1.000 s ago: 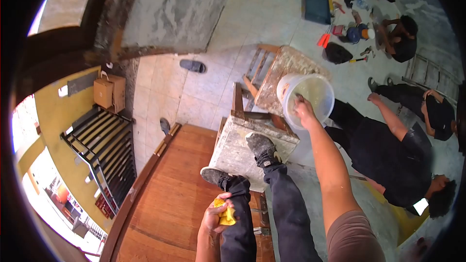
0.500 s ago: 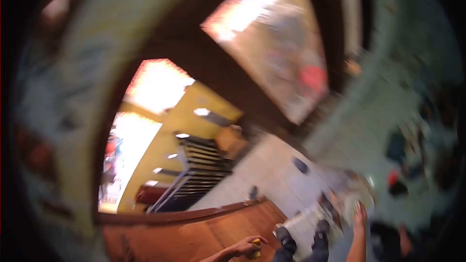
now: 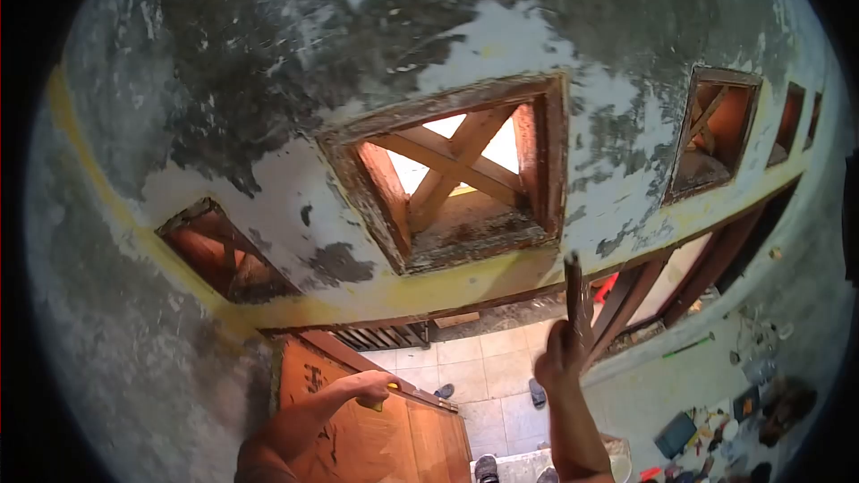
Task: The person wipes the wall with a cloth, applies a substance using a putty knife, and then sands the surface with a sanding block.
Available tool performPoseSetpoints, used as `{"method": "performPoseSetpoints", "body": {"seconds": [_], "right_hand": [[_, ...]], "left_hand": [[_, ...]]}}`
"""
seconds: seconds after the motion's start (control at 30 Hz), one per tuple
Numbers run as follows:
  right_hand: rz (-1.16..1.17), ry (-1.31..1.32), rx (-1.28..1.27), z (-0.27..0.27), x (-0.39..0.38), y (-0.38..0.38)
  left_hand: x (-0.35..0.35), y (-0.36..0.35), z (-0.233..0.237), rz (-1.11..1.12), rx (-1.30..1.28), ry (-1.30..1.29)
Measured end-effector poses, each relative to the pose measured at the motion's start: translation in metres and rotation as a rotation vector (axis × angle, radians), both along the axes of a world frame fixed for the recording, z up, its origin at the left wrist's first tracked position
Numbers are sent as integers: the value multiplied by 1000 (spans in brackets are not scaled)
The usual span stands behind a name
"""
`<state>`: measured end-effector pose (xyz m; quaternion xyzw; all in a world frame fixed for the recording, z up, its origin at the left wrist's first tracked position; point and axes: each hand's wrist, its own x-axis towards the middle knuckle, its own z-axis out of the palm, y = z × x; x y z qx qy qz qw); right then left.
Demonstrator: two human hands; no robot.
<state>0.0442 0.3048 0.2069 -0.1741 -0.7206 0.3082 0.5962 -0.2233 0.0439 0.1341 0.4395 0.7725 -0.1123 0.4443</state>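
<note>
My left hand point(image 3: 371, 388) is closed around a small yellow object point(image 3: 391, 385), mostly hidden by the fingers, in front of the orange-brown wooden door point(image 3: 358, 434). My right hand point(image 3: 558, 358) is raised, its fingers wrapped round a long, narrow, dark grey tool point(image 3: 574, 286) that points upward; its exact kind I cannot tell. The tip of the tool overlaps the yellow band point(image 3: 479, 279) under the middle opening in this view. Ahead stands the wall point(image 3: 488, 40), patched in grey and white.
A wooden frame point(image 3: 564, 170) with crossed slats sits in the wall, with smaller openings either side. My feet point(image 3: 486, 468) are on a pale, stained platform point(image 3: 510, 465). Sandals point(image 3: 537, 394) lie on the tiles. Tools and boxes point(image 3: 676, 435) are scattered at lower right.
The view has swung up from the doorway and floor to the wall above. My right hand has risen from beside a pale round shape, now with the grey tool in it. My left hand keeps the yellow object.
</note>
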Motion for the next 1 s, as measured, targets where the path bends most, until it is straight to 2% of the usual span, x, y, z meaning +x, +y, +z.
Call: {"method": "performPoseSetpoints", "body": {"seconds": [0.1,0.17,0.23,0.27,0.3,0.33,0.37,0.4,0.43,0.47,0.5,0.53,0.57,0.63,0.67,0.73,0.8,0.83,0.87,0.9,0.97,1.0], "right_hand": [[-221,101,-58,16,-92,-31],[-353,105,-120,6,-158,-81],[-259,-96,-38,-12,-194,-141],[-290,-99,-34,-12,-198,-136],[-369,-253,86,-12,-197,-128],[-439,-413,201,-11,-192,-119],[-415,-299,100,-4,-176,-94],[-513,-112,106,4,-165,-64],[-597,-68,-29,14,-152,-42],[-588,-3,-130,20,-142,-27],[-617,17,-185,20,-146,-35],[-595,18,-140,15,-160,-53],[-574,19,-93,8,-178,-78],[-361,-97,-55,-10,-207,-149],[-372,-106,-61,-14,-204,-145],[-449,-226,190,-18,-200,-122],[-468,-105,15,27,-162,-73],[-638,-124,1,26,-151,-37],[-628,25,-339,48,-143,-26],[-547,120,-460,33,-146,-21],[-651,31,-339,7,-185,-71],[-559,33,-200,-6,-210,-119]], "left_hand": [[-24,-16,15,8,-11,-40],[-28,-17,13,-221,-77,95],[-24,-9,19,-244,188,-2],[-12,3,46,-214,182,-43],[1,10,73,-178,173,-88],[1,8,74,-129,135,-170],[-2,4,68,-122,151,-199],[-2,3,71,-164,140,-175],[-3,5,76,-202,134,-151],[-6,8,78,-233,164,-130],[-9,8,77,-265,190,-108],[-14,9,67,-166,216,-139],[-16,7,60,-194,276,-139],[-20,1,39,-236,303,-86],[-16,1,43,-246,297,-96],[-9,-1,65,-316,367,-192],[-5,1,77,-283,268,-194],[-3,2,79,-290,238,-211],[1,5,89,-250,215,-232],[3,8,98,-210,198,-250],[2,8,97,-227,226,-268],[1,8,89,-261,231,-217]]}}
